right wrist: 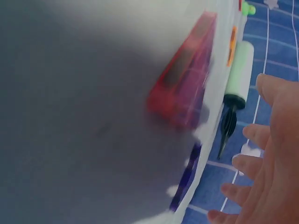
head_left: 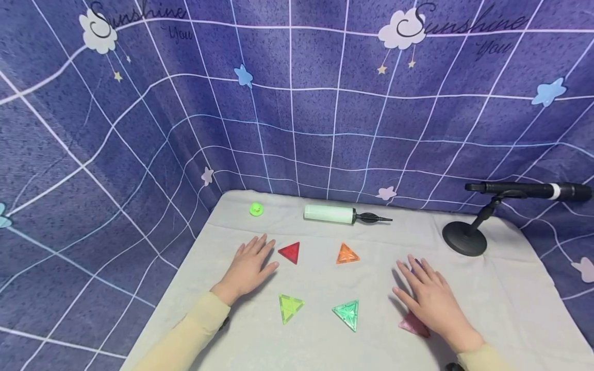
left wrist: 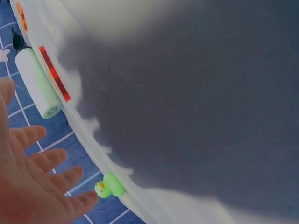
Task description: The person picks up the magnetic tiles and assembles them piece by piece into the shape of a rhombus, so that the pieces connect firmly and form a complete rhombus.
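My left hand (head_left: 246, 268) hovers over the white cloth with fingers spread and holds nothing, just left of a red triangular tile (head_left: 291, 252). My right hand (head_left: 431, 304), also with straight spread fingers, is above a pink translucent triangular tile (head_left: 414, 325) and a purple tile (right wrist: 187, 177). In the head view the right hand partly covers both of these. Between the hands lie an orange triangle (head_left: 347, 254), a lime-green triangle (head_left: 290, 307) and a teal triangle (head_left: 348, 313), each apart from the others. Neither wrist view shows fingers touching a tile.
Along the back of the table (head_left: 260, 345) lie a small green duck toy (head_left: 256, 208) and a pale green hand pump (head_left: 329, 214) with a black nozzle. A microphone on a black stand (head_left: 465, 238) stands at the back right. Blue patterned curtain (head_left: 315, 113) hangs behind and to the left.
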`<state>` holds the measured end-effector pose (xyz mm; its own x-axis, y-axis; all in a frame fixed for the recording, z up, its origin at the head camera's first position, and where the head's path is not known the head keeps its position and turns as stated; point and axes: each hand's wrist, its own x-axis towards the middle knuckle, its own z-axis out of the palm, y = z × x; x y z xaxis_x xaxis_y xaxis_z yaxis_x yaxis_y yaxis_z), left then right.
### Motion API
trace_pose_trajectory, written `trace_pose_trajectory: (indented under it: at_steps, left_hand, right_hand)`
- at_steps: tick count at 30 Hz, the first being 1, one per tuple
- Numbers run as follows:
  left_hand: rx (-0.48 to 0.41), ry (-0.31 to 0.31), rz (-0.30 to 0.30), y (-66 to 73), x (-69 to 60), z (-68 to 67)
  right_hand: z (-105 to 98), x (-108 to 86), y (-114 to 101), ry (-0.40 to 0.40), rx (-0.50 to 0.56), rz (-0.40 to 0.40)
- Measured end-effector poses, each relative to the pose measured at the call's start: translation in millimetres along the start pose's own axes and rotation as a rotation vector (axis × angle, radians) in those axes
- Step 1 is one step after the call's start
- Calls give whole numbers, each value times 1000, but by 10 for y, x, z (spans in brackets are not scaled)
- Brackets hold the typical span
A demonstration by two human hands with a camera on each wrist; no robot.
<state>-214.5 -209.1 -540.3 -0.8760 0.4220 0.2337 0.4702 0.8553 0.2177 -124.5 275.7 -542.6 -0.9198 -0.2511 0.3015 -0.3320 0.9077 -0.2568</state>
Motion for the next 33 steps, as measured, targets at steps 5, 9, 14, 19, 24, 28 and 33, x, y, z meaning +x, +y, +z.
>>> trace_pose_trajectory:
  at_steps: [5,9,14,19,24,28,33]
  left_hand:
    - [0,-4,13,44,39,27]
    - [-8,-4,27,76,71,42]
    - [-28,12,24,93,90,77]
    - [-45,6,24,109,134,107]
    - [-38,8,47,131,201,162]
    - [-23,15,69,139,249,206]
    - [-27,9,70,169,299,210]
  right_hand:
    - [67,122,-169,6,-8,-54]
    - [147,183,-308,24,-5,-95]
    - [250,246,-480,8,6,-129]
    - [347,283,-643,-29,21,-156]
    - [410,307,-836,-107,54,-171]
    - [446,349,-1006,-149,80,-200]
    - [526,410,-1189,-161,88,-259]
